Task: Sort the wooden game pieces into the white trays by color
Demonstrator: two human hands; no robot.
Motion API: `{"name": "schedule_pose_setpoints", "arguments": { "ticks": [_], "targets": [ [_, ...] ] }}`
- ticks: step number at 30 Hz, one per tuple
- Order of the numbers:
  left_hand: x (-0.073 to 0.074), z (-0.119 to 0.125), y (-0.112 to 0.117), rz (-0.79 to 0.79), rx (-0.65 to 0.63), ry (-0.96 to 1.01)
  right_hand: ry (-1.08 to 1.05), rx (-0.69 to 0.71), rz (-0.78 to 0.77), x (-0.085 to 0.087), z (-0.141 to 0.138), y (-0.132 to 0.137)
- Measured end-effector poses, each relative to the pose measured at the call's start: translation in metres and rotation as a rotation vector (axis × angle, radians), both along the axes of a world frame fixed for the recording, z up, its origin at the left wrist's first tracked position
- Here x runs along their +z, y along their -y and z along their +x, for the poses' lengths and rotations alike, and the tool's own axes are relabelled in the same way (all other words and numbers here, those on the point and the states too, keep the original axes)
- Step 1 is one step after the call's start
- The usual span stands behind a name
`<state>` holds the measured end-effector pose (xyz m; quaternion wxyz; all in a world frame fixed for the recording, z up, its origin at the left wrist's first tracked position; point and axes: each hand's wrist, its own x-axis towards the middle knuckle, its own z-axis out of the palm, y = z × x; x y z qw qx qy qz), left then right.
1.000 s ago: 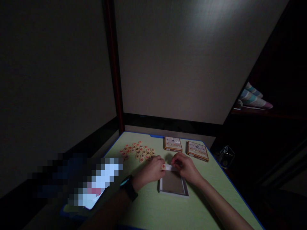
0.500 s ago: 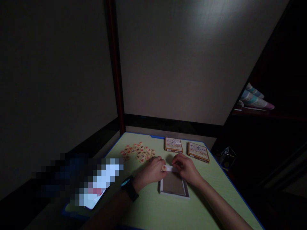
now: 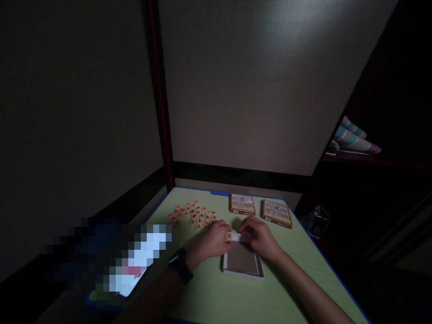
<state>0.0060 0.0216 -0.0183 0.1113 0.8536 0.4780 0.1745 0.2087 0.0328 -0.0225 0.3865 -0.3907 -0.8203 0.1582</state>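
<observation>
My left hand [image 3: 211, 240] is curled at the far left corner of a shallow white-rimmed tray [image 3: 243, 270] and pinches a round pale game piece [image 3: 229, 236] with a red mark. My right hand [image 3: 261, 236] is closed at the tray's far edge, its fingertips on a small white strip [image 3: 237, 236] that runs between the two hands. A dark watch sits on my left wrist. A heap of several round pieces [image 3: 194, 214] with red and black marks lies just beyond my left hand.
A pale green table [image 3: 209, 292] with a blue edge holds two brown printed boxes [image 3: 242, 203] [image 3: 276, 212] at the back. A blurred bright object lies at the table's left edge. A glass container [image 3: 317, 222] stands off the right side; folded cloth [image 3: 354, 139] lies on a dark shelf.
Almost nothing has moved; both hands stay at the tray's far edge with the piece and the white strip, and the view shifted slightly.
</observation>
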Motion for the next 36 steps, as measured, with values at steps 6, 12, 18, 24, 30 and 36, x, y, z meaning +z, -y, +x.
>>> {"name": "schedule_pose_setpoints", "arguments": {
  "ticks": [6, 12, 18, 24, 30, 36],
  "targets": [
    [0.004, -0.001, 0.003, 0.002, -0.002, 0.007, 0.002, -0.003, 0.009, 0.001, 0.000, 0.000],
    [0.008, -0.004, -0.002, 0.055, 0.058, 0.063, -0.087, -0.039, 0.098, 0.003, 0.001, 0.001],
    [0.049, -0.053, -0.025, 0.128, 0.188, 0.141, -0.121, -0.129, 0.213, 0.004, 0.004, -0.001],
    [0.064, -0.103, -0.020, 0.027, 0.263, -0.298, -0.095, -0.123, 0.217, 0.002, 0.003, -0.002],
    [0.032, -0.089, -0.003, 0.041, 0.205, -0.319, -0.044, -0.076, 0.245, -0.002, 0.000, -0.001],
    [0.024, -0.082, 0.000, 0.002, 0.180, -0.282, 0.077, -0.026, 0.264, -0.003, -0.003, 0.003]
  ]
}}
